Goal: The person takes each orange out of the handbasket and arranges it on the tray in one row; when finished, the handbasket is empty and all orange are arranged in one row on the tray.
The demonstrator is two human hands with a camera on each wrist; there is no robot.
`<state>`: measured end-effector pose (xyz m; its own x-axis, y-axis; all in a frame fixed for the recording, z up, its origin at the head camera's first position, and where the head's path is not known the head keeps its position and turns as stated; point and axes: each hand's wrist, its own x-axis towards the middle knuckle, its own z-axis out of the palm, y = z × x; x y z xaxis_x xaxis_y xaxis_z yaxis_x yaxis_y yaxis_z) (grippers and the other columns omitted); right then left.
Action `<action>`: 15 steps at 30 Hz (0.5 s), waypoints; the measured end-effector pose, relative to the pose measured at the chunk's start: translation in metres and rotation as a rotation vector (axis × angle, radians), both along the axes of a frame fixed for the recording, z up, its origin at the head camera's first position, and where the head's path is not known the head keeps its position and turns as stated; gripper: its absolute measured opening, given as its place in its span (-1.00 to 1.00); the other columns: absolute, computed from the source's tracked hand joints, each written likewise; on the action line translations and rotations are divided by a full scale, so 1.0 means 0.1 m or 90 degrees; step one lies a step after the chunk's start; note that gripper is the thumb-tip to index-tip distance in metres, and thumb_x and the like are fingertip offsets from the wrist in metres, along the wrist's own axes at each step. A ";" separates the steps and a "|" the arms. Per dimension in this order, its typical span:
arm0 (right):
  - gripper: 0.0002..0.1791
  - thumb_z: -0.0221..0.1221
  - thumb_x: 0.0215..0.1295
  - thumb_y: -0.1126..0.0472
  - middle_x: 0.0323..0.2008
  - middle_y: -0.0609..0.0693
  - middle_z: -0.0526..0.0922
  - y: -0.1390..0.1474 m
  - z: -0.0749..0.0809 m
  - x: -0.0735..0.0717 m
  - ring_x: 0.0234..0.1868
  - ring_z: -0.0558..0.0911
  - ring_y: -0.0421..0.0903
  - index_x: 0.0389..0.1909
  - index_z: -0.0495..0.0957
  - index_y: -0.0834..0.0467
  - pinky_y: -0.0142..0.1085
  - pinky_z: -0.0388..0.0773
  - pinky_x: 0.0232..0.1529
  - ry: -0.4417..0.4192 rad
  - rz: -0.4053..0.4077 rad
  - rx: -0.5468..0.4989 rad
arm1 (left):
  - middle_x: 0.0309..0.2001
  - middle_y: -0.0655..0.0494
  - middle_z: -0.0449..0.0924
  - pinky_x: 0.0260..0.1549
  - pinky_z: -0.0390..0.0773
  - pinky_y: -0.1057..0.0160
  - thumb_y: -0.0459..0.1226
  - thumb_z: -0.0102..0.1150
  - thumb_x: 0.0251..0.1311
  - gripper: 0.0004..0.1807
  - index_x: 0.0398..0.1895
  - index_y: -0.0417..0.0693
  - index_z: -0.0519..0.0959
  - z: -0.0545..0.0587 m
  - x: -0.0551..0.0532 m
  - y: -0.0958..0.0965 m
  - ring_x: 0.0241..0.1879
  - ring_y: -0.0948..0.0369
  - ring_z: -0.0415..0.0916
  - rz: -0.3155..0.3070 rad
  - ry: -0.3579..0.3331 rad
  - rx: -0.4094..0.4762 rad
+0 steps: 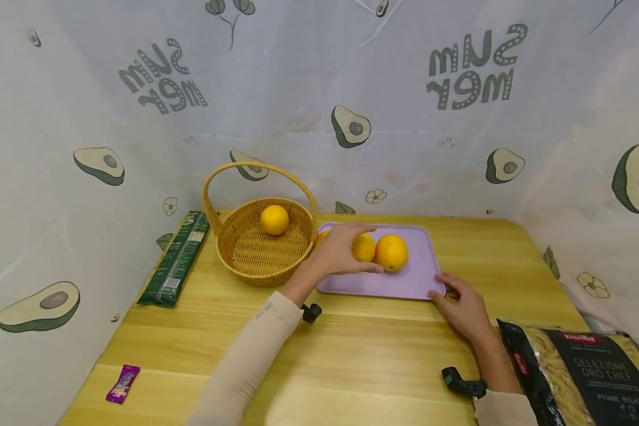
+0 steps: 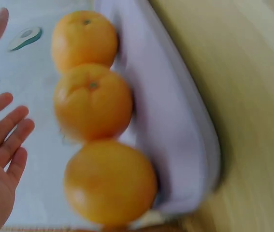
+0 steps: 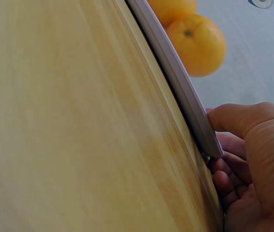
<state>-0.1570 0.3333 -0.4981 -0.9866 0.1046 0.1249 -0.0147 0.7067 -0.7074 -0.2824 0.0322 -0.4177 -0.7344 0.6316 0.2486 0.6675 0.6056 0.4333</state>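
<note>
The tray (image 1: 422,260) looks smooth plastic, the basket (image 1: 252,257) roughly woven.

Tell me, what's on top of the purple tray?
Three oranges sit on the purple tray. In the head view, the left grip covers parts of them. What's right beneath them is hidden.

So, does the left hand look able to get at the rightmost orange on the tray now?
Probably yes: the left hand holds nothing and hangs over the tray close to the rightmost orange, its top uncovered; the middle orange beside it may crowd the grip.
</note>
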 end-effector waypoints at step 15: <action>-0.38 0.28 0.43 0.00 0.40 0.37 0.42 0.00 -0.01 -0.02 0.19 0.54 0.23 0.35 0.50 0.30 -0.77 0.23 -0.09 0.005 0.001 0.014 | 0.13 0.07 0.71 0.24 0.53 -0.02 0.18 0.60 -0.11 -0.19 0.24 0.06 0.64 0.11 0.09 -1.18 0.16 0.05 0.60 0.074 -0.057 0.162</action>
